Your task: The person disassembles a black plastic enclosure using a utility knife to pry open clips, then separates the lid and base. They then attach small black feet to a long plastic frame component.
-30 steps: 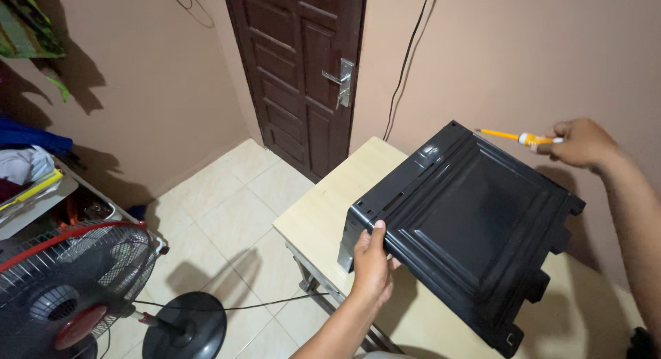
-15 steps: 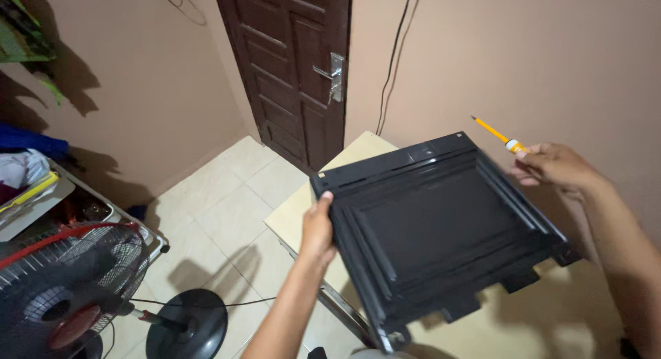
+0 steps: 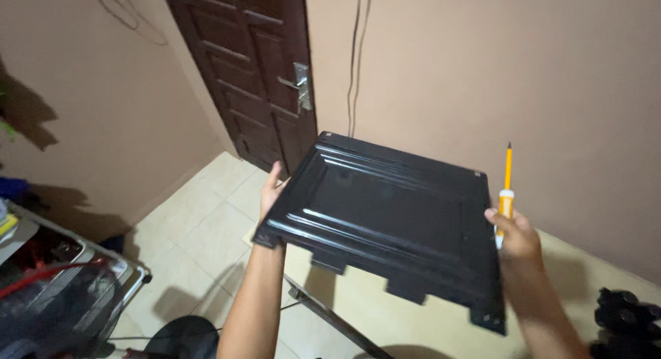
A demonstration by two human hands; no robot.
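Note:
A black metal cover panel [image 3: 385,221] with raised ribs and notched tabs is held up in the air above a pale wooden table [image 3: 578,276]. My left hand [image 3: 270,189] grips its left edge, fingers behind the panel. My right hand [image 3: 513,233] supports the right edge while also holding a yellow-shafted screwdriver [image 3: 507,187] that points straight up.
A dark brown door [image 3: 248,76] with a metal handle [image 3: 299,78] stands behind. A cable [image 3: 357,49] runs down the pink wall. A red-rimmed fan [image 3: 55,304] sits at lower left on the tiled floor [image 3: 186,228]. Dark objects [image 3: 623,318] lie on the table's right.
The panel has been lifted off the table and turned flatter in the air. My right hand came down onto its right edge; the screwdriver swung upright. The view shifted right.

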